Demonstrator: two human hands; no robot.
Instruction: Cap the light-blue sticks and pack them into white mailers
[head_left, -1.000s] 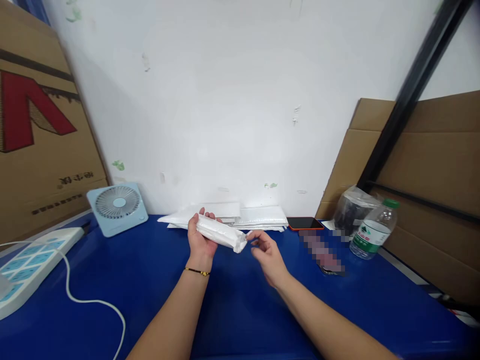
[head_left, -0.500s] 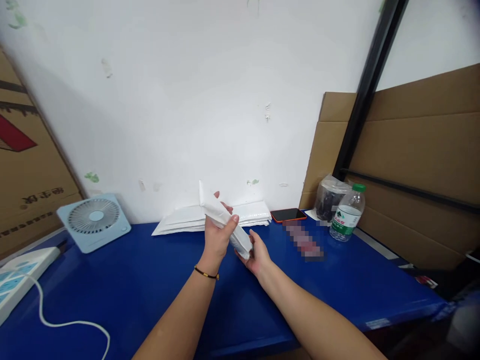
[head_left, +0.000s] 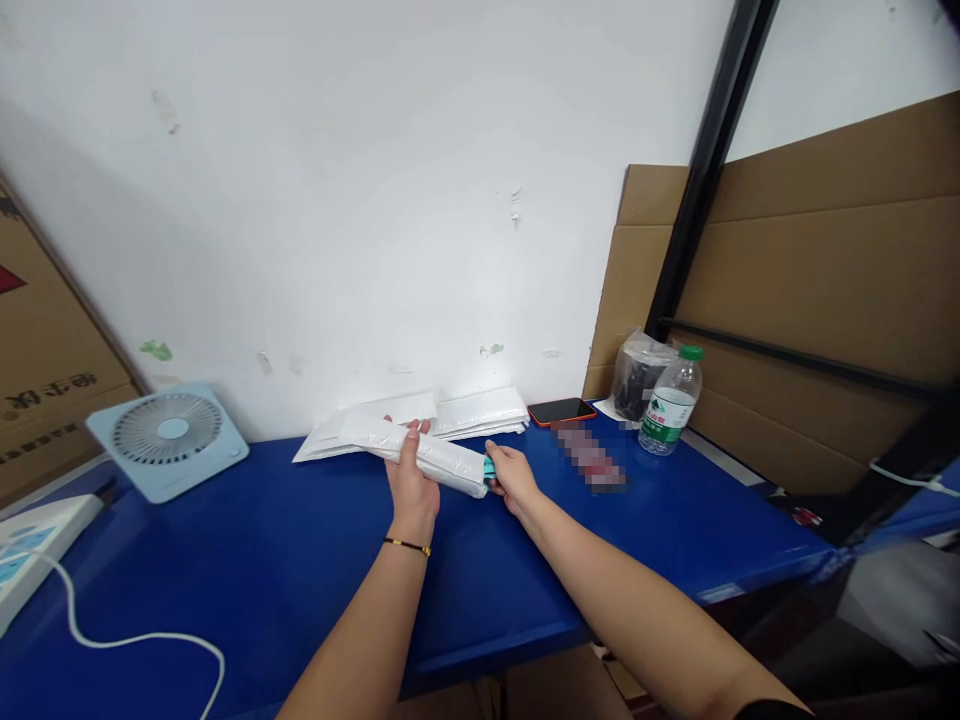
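A white padded mailer [head_left: 450, 462] is held above the blue table [head_left: 315, 560], its long side slanting down to the right. My left hand [head_left: 411, 482] wraps round its middle, thumb on top. At the right end my right hand [head_left: 512, 474] pinches a teal item [head_left: 489, 467] that sticks out of the mailer's mouth. Most of that item is hidden inside the mailer and by my fingers, so its kind does not show. Behind the hands, against the wall, lies a pile of similar white mailers [head_left: 484, 412].
On the left stand a light blue fan [head_left: 174, 430] and a white power strip [head_left: 45, 540] with a white cable [head_left: 142, 638]. To the right are a phone [head_left: 562, 411], a blurred-out patch, a wrapped dark cylinder [head_left: 634, 385] and a water bottle [head_left: 670, 408]. Cardboard [head_left: 810, 280] lines the right side.
The mailer has turned from steeply tilted to nearly level and sits lower. A teal item now shows at its right end, between my right fingers. The view has shifted slightly right.
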